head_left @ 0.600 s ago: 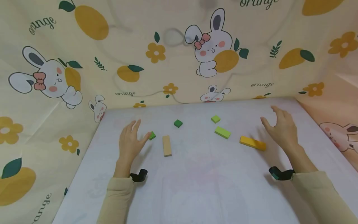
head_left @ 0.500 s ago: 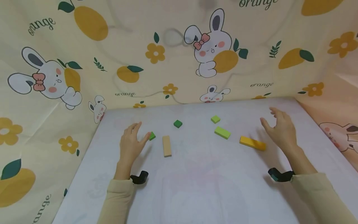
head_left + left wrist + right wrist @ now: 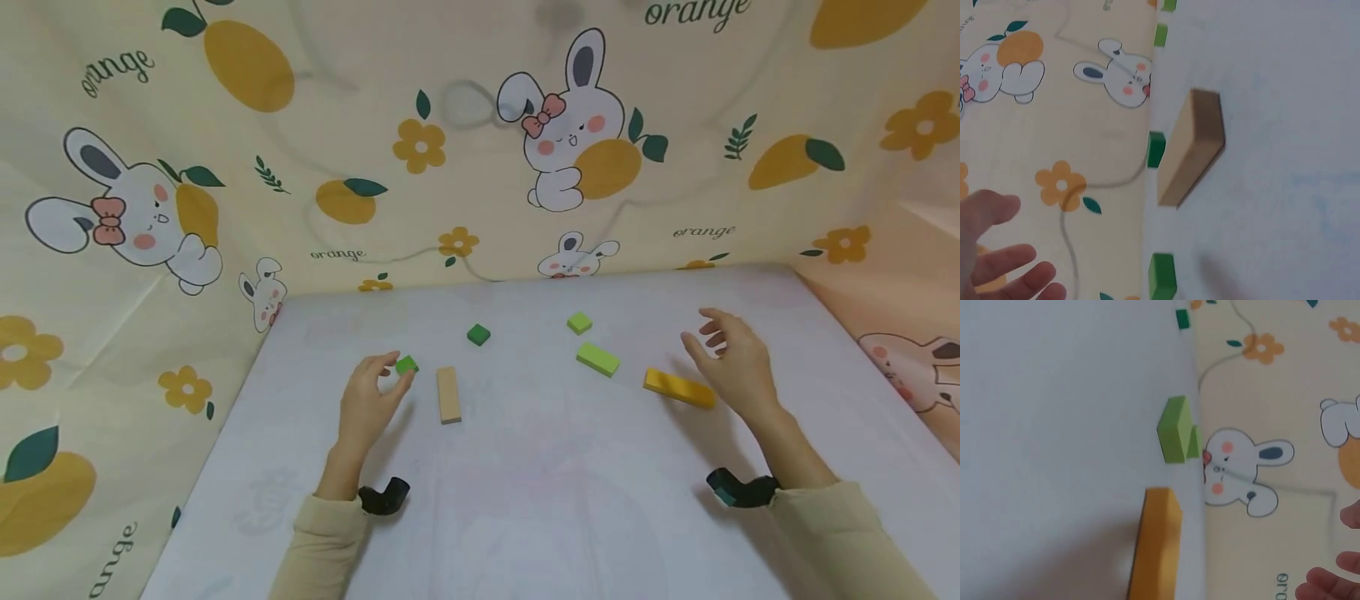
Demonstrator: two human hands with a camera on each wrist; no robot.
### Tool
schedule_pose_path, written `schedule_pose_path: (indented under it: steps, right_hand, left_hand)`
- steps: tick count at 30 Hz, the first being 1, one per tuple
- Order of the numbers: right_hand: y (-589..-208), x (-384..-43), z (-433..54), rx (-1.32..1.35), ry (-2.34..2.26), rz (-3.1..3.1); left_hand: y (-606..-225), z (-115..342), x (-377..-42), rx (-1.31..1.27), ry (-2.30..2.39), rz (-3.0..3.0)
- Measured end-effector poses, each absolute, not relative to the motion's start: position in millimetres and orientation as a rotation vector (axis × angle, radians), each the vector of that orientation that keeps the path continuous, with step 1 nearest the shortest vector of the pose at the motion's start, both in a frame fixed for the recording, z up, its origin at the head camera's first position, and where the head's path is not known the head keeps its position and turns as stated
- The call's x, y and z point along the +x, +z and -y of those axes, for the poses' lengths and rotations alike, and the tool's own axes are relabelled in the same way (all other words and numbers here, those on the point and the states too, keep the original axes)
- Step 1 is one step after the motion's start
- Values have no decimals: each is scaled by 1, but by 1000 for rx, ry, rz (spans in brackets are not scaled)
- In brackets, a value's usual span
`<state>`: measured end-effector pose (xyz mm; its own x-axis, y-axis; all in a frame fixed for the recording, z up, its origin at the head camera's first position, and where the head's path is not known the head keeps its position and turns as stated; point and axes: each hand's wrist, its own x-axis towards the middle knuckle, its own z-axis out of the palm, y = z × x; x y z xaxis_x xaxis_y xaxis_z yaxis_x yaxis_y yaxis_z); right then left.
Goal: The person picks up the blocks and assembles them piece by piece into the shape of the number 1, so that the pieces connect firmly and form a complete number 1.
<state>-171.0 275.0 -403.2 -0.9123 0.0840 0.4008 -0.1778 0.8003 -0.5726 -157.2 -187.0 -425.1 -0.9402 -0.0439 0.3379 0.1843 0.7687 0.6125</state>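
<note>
My left hand (image 3: 367,404) hovers over the table with thumb and fingers apart and nothing between them. In the head view its fingertips overlap a small green block (image 3: 407,365); the left wrist view shows that green block (image 3: 1162,276) well apart from the fingers. Just right of this hand lies a tan rectangular block (image 3: 448,395). My right hand (image 3: 738,367), fingers loosely bent and holding nothing, is in the air beside the right end of a long yellow block (image 3: 678,388). In the right wrist view the yellow block (image 3: 1157,550) lies below a light green block (image 3: 1175,431).
Farther back on the white table (image 3: 510,500) are a dark green block (image 3: 478,334), a small light green block (image 3: 579,323) and a longer light green block (image 3: 597,359). A printed cloth (image 3: 465,183) with rabbits and oranges stands up along the back and sides.
My left hand has shifted right and nearer the body, its fingertips and thumb drawing closer together near the green block. My right hand has moved left and nearer the body, towards the yellow block.
</note>
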Motion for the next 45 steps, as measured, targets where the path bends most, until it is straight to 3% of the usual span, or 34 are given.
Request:
schedule_pose_path:
  steps: [20, 29, 45]
  right_hand:
    - [-438, -164, -240, 118, 1156, 2633]
    - [-456, -172, -226, 0, 1472, 2733]
    - [-468, -191, -207, -108, 1444, 2825]
  left_hand:
    - [-447, 157, -149, 90, -1243, 2772]
    - [-455, 149, -147, 169, -1289, 2798]
    - [-462, 152, -158, 80, -1327, 2874]
